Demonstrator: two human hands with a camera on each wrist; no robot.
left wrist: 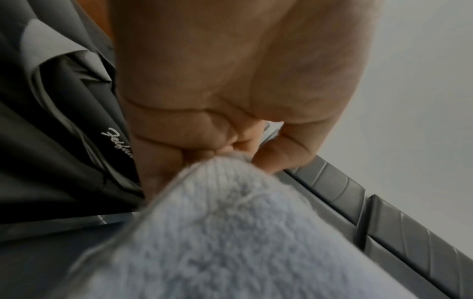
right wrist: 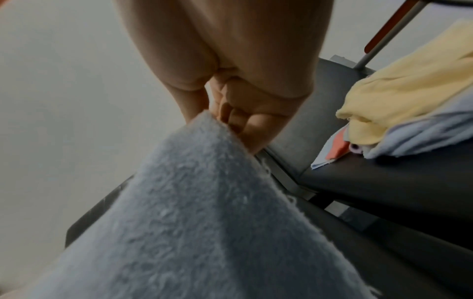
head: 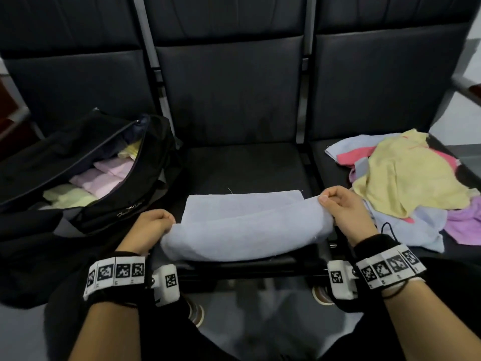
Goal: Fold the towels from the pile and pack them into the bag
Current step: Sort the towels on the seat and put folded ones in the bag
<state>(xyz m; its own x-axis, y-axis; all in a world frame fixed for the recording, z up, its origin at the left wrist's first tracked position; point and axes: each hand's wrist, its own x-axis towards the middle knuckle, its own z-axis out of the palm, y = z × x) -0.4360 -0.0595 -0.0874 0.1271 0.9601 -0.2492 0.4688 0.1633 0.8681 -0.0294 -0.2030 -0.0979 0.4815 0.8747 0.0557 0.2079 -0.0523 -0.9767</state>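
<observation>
Pale blue towel (head: 242,225) on the middle seat (head: 247,165), stretched between both hands. Left hand (head: 151,227) pinching its left corner, right hand (head: 343,212) pinching its right corner, near edge lifted and curling over the flat far half. Left of the towel: one black bag (head: 86,178), unzipped, several folded towels inside, exact count unclear. Right of the towel: one loose pile (head: 406,186), yellow piece on top, count not clear.

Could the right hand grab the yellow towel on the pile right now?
Probably not yet. The yellow towel lies close with nothing between, but the right hand is busy pinching the pale blue towel, so it would have to let go first.
</observation>
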